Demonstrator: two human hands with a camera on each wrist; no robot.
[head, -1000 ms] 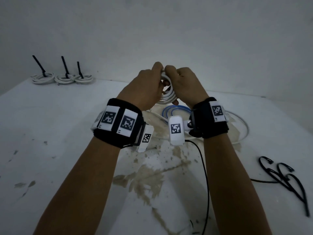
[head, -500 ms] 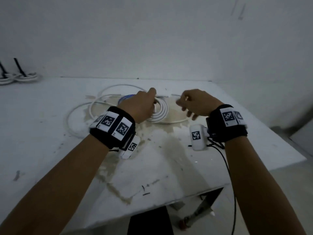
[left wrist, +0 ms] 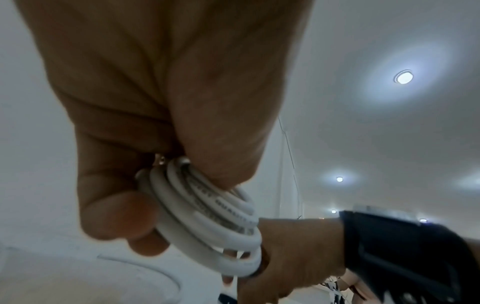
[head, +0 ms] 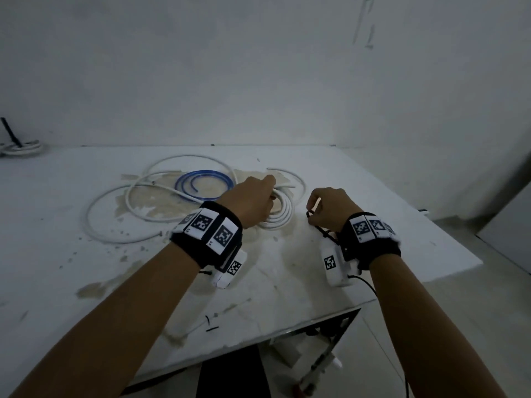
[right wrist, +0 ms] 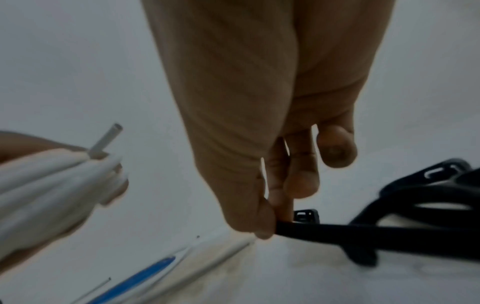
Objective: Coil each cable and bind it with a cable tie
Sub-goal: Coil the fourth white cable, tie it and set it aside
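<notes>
My left hand (head: 268,193) grips a coiled white cable (head: 277,218) low over the white table (head: 388,196). In the left wrist view the fingers and thumb of that hand (left wrist: 166,191) are curled round several turns of the coil (left wrist: 215,224). To the right and apart from the coil, my right hand (head: 311,209) pinches a black cable tie (head: 320,229). In the right wrist view thumb and forefinger (right wrist: 270,222) hold the tie's strap (right wrist: 324,232) near its head. The coil (right wrist: 52,185) shows at the left there.
Loose white cables (head: 115,196) and a blue cable (head: 201,179) lie behind my left hand. More black ties (right wrist: 428,195) lie to the right of my right hand. A bound coil (head: 20,147) sits at the far left. The table's front edge (head: 287,331) is near.
Both hands came down from in front of me to the table and parted. The right hand left the coil and now pinches a black tie. The head view swung right.
</notes>
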